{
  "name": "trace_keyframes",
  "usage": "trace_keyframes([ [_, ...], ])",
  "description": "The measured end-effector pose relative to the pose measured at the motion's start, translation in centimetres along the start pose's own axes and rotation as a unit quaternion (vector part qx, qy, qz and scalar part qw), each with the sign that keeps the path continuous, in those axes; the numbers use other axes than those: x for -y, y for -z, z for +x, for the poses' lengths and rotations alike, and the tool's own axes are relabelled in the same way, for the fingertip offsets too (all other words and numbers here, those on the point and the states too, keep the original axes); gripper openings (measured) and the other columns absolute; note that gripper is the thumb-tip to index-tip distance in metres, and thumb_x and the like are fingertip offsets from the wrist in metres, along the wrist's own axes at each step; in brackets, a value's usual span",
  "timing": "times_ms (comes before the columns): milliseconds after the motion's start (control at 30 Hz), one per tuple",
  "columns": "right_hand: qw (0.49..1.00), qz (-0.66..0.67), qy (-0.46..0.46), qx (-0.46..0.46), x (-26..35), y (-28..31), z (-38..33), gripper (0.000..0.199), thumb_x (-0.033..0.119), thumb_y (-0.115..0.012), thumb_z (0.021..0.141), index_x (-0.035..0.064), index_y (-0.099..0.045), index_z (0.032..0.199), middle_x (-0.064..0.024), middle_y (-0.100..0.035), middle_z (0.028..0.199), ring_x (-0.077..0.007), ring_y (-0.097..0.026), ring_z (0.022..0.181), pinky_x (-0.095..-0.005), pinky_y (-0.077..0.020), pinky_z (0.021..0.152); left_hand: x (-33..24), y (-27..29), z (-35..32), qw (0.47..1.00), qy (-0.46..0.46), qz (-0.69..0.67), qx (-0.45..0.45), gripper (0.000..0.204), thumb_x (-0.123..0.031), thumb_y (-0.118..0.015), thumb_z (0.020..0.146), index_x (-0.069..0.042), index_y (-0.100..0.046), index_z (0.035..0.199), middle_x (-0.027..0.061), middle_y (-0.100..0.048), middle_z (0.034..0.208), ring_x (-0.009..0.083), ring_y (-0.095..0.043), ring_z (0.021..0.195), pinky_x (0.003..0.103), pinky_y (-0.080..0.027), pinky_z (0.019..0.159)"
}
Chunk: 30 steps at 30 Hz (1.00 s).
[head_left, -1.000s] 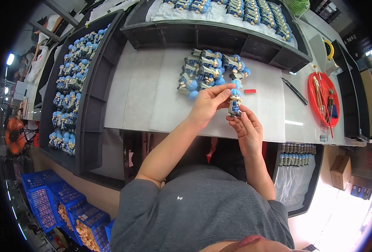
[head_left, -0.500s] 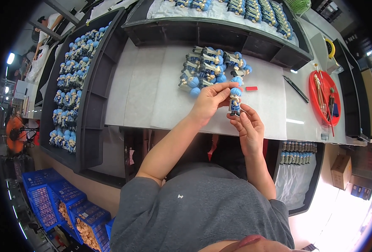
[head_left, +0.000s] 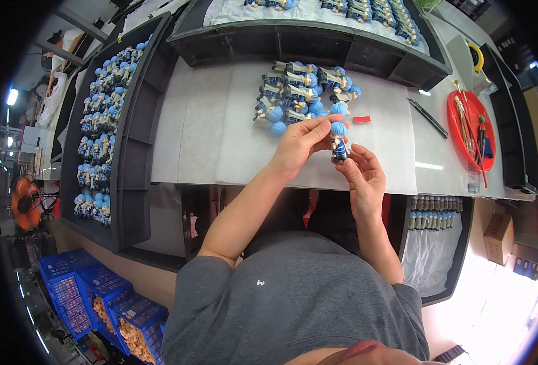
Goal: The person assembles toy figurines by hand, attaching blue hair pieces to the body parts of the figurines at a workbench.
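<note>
A small blue-haired figurine in blue and white clothes is held upright between my two hands over the front of the table. My left hand pinches it at the head and side with thumb and forefinger. Low down, near the feet, the thumb and fingers of my right hand grip it too. Just beyond my hands lies a cluster of similar figurines, on their sides in rough rows. A little red block rests on the white sheet to the right of the cluster.
Dark trays of figurines stand at the left and the back; another tray sits low at right. A red dish holds brushes and tools beside a black pen. Blue crates are stacked on the lower left.
The figurine has turned slightly between my fingers, from facing me to an angle. My right fingers have closed in nearer its feet. The whole view has shifted a little.
</note>
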State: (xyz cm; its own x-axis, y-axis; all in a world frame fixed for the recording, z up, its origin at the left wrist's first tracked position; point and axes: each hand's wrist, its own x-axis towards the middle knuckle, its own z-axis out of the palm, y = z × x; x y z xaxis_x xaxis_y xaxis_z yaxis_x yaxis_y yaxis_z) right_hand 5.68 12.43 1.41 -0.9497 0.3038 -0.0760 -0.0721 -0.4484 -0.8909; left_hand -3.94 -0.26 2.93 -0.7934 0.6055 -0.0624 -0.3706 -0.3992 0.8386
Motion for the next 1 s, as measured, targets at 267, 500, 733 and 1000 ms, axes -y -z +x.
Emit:
trace_keyframes([
  [267, 0.944, -0.23, 0.235, -0.045, -0.9, 0.2, 0.0, 0.057, -0.013, -0.068, 0.065, 0.0003, -0.045, 0.116, -0.0099, -0.047, 0.112, -0.0166, -0.05, 0.099, -0.028, -0.05, 0.078, 1.2, 0.4, -1.4, 0.989, -0.04, 0.142, 0.025, 0.035, -0.021, -0.046, 0.092, -0.003, -0.049, 0.123, 0.0061, -0.058, 0.11, 0.0137, -0.056, 0.096, 0.03, -0.046, 0.085],
  [500, 0.922, -0.28, 0.264, -0.043, -1.2, 0.8, 0.2, 0.061, -0.018, -0.064, 0.063, -0.0007, -0.044, 0.118, -0.0106, -0.046, 0.114, -0.0166, -0.049, 0.099, -0.0285, -0.0498, 0.079, 1.8, 0.5, -1.5, 1.0, 0.021, 0.016, 0.009, 0.034, -0.016, -0.042, 0.093, -0.004, -0.046, 0.125, 0.0106, -0.055, 0.117, 0.0163, -0.053, 0.105, 0.031, -0.044, 0.088],
  [733, 0.89, -0.329, 0.31, -0.055, -1.3, 1.0, 0.1, 0.056, -0.018, -0.062, 0.062, -0.001, -0.049, 0.113, -0.0127, -0.046, 0.112, -0.0182, -0.053, 0.093, -0.027, -0.0522, 0.074, 2.0, 0.3, -1.6, 0.998, 0.002, 0.053, 0.024, 0.035, -0.011, -0.047, 0.091, -0.004, -0.045, 0.125, 0.0118, -0.053, 0.119, 0.0171, -0.054, 0.104, 0.03, -0.048, 0.083],
  [1000, 0.878, -0.343, 0.328, -0.059, -0.8, 1.0, 0.0, 0.053, -0.016, -0.063, 0.062, -0.0004, -0.051, 0.111, -0.0136, -0.05, 0.109, -0.02, -0.056, 0.091, -0.0263, -0.052, 0.072, 2.2, 0.3, -1.6, 0.999, 0.003, 0.031, 0.011, 0.034, -0.008, -0.048, 0.089, -0.003, -0.047, 0.123, 0.01, -0.054, 0.117, 0.0154, -0.055, 0.1, 0.029, -0.049, 0.082],
])
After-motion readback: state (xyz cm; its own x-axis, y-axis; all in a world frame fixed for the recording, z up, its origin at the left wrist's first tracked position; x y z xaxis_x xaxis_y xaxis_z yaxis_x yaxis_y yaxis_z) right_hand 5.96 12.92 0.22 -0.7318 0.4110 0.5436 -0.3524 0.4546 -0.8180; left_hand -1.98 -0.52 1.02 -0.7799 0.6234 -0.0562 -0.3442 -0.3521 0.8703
